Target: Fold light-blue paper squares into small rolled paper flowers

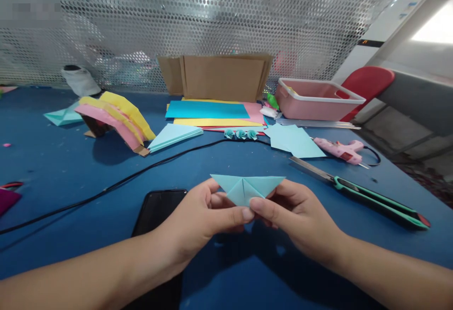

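A light blue piece of folded paper is held up above the blue table, wide along its top edge and narrowing downward, with creases fanning from the middle. My left hand pinches it from the left, thumb along the lower edge. On the other side my right hand grips it too, its thumb pressed on the front near the bottom. Most of the other fingers are hidden behind the paper. Under my left wrist lies a black phone. Three small light blue paper roses sit beyond the hands.
A utility knife with its blade out lies at right, near a pink glue gun and light blue sheets. A black cable crosses the left. Behind stand a yellow-pink arch, cardboard and a pink basket.
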A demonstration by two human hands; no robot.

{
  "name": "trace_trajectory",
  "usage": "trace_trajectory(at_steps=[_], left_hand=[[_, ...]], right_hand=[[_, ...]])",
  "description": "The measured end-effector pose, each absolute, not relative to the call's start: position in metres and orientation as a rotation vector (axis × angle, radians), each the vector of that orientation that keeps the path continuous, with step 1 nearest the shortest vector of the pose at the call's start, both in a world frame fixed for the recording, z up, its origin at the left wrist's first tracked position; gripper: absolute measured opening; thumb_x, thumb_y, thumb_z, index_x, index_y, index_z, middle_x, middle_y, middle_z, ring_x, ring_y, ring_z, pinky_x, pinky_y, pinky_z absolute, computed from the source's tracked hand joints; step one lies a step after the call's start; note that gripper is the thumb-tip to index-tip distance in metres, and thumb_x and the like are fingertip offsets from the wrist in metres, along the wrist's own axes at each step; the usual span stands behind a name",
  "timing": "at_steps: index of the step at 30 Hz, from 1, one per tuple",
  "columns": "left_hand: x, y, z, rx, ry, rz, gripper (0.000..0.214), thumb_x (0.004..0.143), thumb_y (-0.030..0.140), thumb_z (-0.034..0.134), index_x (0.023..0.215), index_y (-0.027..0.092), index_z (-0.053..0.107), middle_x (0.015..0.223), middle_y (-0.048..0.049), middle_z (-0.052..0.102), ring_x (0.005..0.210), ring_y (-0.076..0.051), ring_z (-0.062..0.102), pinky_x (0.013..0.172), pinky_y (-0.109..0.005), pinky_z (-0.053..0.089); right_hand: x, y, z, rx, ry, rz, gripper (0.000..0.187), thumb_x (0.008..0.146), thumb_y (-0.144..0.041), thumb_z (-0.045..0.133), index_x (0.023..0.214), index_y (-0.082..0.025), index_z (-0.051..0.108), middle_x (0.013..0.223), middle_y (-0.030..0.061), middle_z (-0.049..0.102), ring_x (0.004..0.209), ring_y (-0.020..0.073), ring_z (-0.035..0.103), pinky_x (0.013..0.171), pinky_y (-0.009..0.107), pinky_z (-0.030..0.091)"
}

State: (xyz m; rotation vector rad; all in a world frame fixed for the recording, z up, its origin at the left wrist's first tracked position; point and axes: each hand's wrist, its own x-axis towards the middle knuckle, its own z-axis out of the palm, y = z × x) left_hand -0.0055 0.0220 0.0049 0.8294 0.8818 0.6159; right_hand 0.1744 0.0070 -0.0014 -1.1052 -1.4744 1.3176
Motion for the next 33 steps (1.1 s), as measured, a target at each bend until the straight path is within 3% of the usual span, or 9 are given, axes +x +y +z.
trace_trajectory(at_steps=[6, 13, 18, 21, 24, 33], left_hand=[[-0.005, 0.02, 0.01, 0.862, 0.906, 0.688, 0.039, 0.059, 0.013, 0.085, 0.085, 0.017, 0.056, 0.065, 0.004, 0.068, 0.065, -0.012, 0.064, 0.061, -0.021, 0.045], [-0.007, 0.023, 0.008, 0.945, 0.878, 0.59, 0.035, 0.066, 0.017, 0.08, 0.089, 0.016, 0.054, 0.079, -0.0027, 0.072, 0.076, -0.015, 0.065, 0.067, -0.024, 0.046], [-0.007, 0.022, 0.008, 0.938, 0.91, 0.538, 0.035, 0.065, 0.014, 0.079, 0.086, 0.016, 0.051, 0.066, 0.0028, 0.068, 0.059, -0.008, 0.058, 0.057, -0.02, 0.042], [-0.006, 0.019, 0.008, 0.943, 0.914, 0.502, 0.034, 0.065, 0.013, 0.077, 0.084, 0.018, 0.049, 0.06, 0.0075, 0.061, 0.054, -0.006, 0.052, 0.053, -0.019, 0.038], [-0.006, 0.016, 0.009, 0.956, 0.916, 0.474, 0.034, 0.065, 0.013, 0.076, 0.084, 0.019, 0.049, 0.058, 0.0097, 0.056, 0.052, -0.006, 0.048, 0.051, -0.019, 0.037], [-0.007, 0.018, 0.007, 1.093, 0.934, 0.451, 0.019, 0.068, 0.018, 0.073, 0.073, 0.017, 0.054, 0.059, 0.008, 0.052, 0.052, -0.006, 0.045, 0.05, -0.019, 0.035]], right_hand=[[0.174, 0.007, -0.001, -1.16, -1.425, 1.409, 0.035, 0.077, -0.05, 0.069, 0.071, -0.018, 0.057, 0.057, -0.0021, 0.054, 0.048, 0.0096, 0.048, 0.044, 0.021, 0.041], [0.179, 0.005, -0.001, -1.134, -1.45, 1.453, 0.036, 0.083, -0.045, 0.065, 0.065, -0.018, 0.049, 0.055, -0.0024, 0.053, 0.049, 0.0091, 0.048, 0.047, 0.021, 0.037], [0.179, 0.008, -0.001, -1.184, -1.424, 1.525, 0.032, 0.077, -0.043, 0.071, 0.068, -0.016, 0.055, 0.057, -0.0025, 0.054, 0.049, 0.0089, 0.048, 0.047, 0.021, 0.037], [0.181, 0.009, -0.001, -1.205, -1.458, 1.484, 0.028, 0.073, -0.037, 0.077, 0.069, -0.016, 0.059, 0.061, -0.0026, 0.055, 0.051, 0.0084, 0.047, 0.047, 0.02, 0.037], [0.183, 0.008, 0.001, -1.139, -1.509, 1.426, 0.027, 0.078, -0.035, 0.072, 0.064, -0.017, 0.057, 0.06, -0.0025, 0.054, 0.053, 0.0087, 0.047, 0.049, 0.021, 0.038], [0.181, 0.011, 0.005, -1.033, -1.743, 1.107, 0.015, 0.082, -0.022, 0.067, 0.068, -0.017, 0.062, 0.062, -0.0006, 0.062, 0.053, 0.0098, 0.056, 0.05, 0.019, 0.047]])
